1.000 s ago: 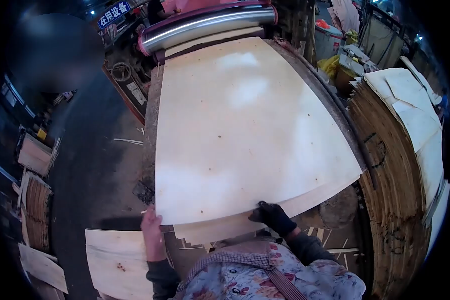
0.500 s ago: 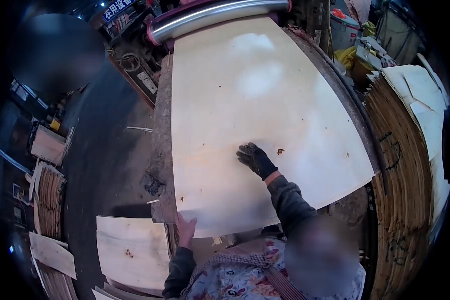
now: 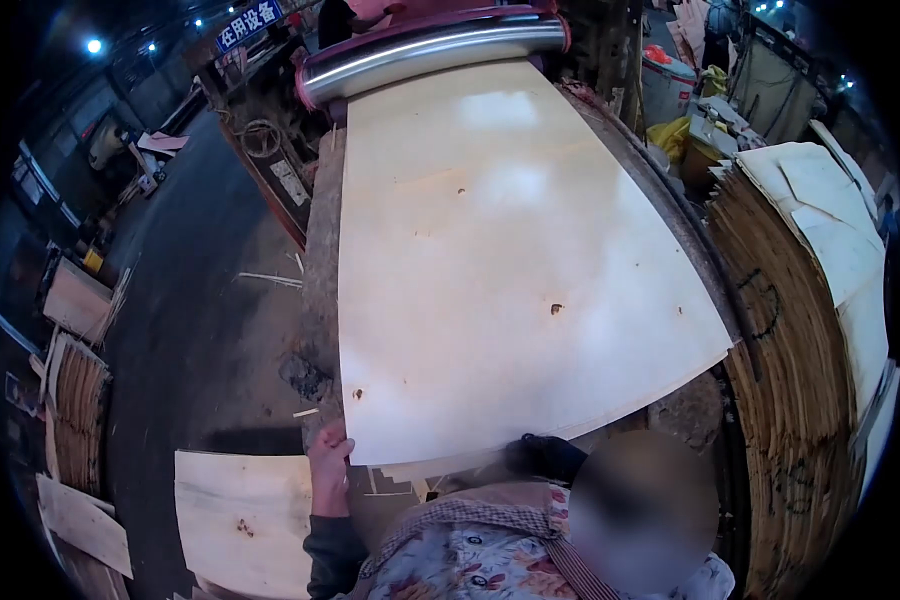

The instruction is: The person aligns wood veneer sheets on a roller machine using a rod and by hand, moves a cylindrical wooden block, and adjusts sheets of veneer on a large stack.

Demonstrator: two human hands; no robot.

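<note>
A large pale wood veneer sheet (image 3: 510,290) with several dark knots lies along the bench, its far end at a shiny metal roller (image 3: 435,55). My bare left hand (image 3: 330,455) is at the sheet's near left corner, fingers closed on the edge. My right hand (image 3: 540,456), in a dark glove, is low by the near edge, close to my body. Its fingers are blurred and partly hidden, and I cannot tell whether it touches the sheet.
Tall veneer stacks (image 3: 785,330) stand on the right. More veneer sheets (image 3: 245,510) lie low at the left, with another stack (image 3: 75,400) beyond them. A person (image 3: 340,22) is behind the roller. A dark floor (image 3: 195,300) runs along the bench's left side.
My right hand has drawn back from the middle of the sheet to its near edge. The left hand has closed on the corner. The view has shifted slightly.
</note>
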